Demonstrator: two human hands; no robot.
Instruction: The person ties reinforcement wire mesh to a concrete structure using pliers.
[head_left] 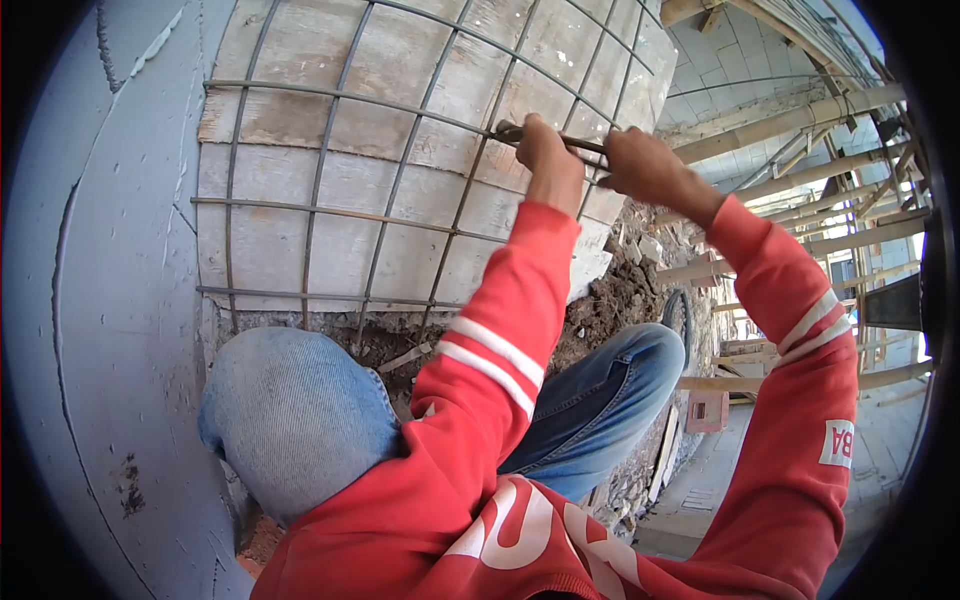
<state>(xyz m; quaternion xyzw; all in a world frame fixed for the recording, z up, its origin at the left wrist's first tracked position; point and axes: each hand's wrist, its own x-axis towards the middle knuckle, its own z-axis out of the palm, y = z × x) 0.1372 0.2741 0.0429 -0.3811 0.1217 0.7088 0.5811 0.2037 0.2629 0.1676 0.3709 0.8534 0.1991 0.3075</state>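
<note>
A grid of crossed steel rods (388, 104) lies over pale boards. Above its right half, a dark metal tool (583, 145) reaches from a rod crossing toward the right. Near the crossing, my left hand (548, 155) is closed around the tool close to its head. At the tool's right end my right hand (645, 165) grips the handle with curled fingers. The tool's head touches or nearly touches the crossing; its exact shape is partly hidden by my left fingers.
A grey wall (130, 300) runs along the left. Dirt and rubble (610, 300) lie below the boards (270, 240), near my bent knees in jeans (300, 420). Bamboo poles (800, 130) and a pink block (707, 411) stand at the right.
</note>
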